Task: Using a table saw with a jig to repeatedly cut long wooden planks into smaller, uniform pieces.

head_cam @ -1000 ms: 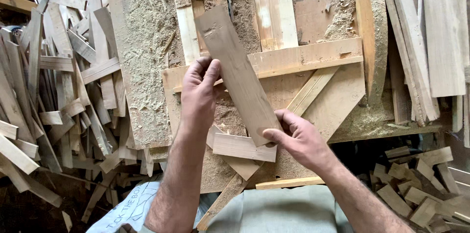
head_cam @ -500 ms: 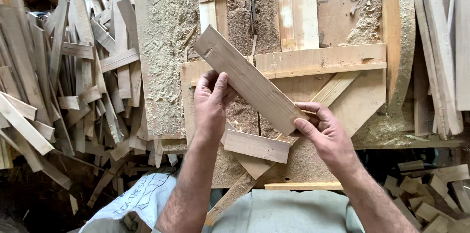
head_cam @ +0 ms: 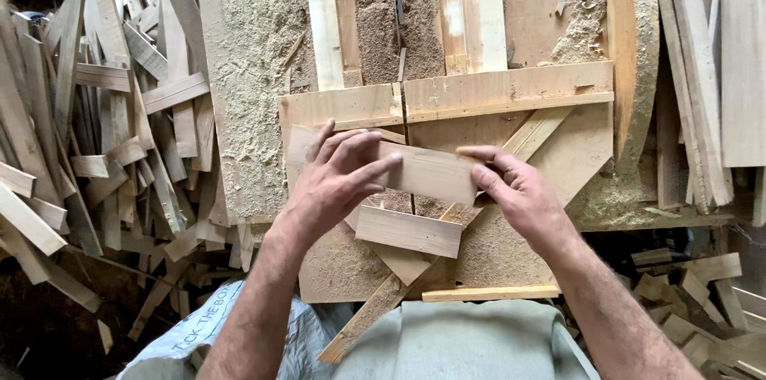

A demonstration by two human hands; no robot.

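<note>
Soft, even daylight falls on my workbench (head_cam: 335,268), brightest on the sawdust at its far end; no glare. Below the workbench's left edge the floor sinks into deep shadow. Focus is sharp throughout, edges slightly bowed

The wooden surface (head_cam: 550,180) sits in the middle of the shot, boards nailed across it, and everything here goes by the horizontal batten (head_cam: 511,89) running across its width. Above that batten, thick sawdust (head_cam: 391,29) fills the gaps between upright slats. Left of it, more sawdust (head_cam: 247,85) blankets a pale board. Just below the batten, a diagonal strip (head_cam: 375,316) slants down toward the near edge, with a short flat offcut (head_cam: 408,231) lying across it. Further below, a thin pale stick (head_cam: 488,294) lies along the near edge. Far left of the batten, a heap of wood scraps (head_cam: 104,140) piles up; far right, long planks (head_cam: 718,69) lean.
</note>
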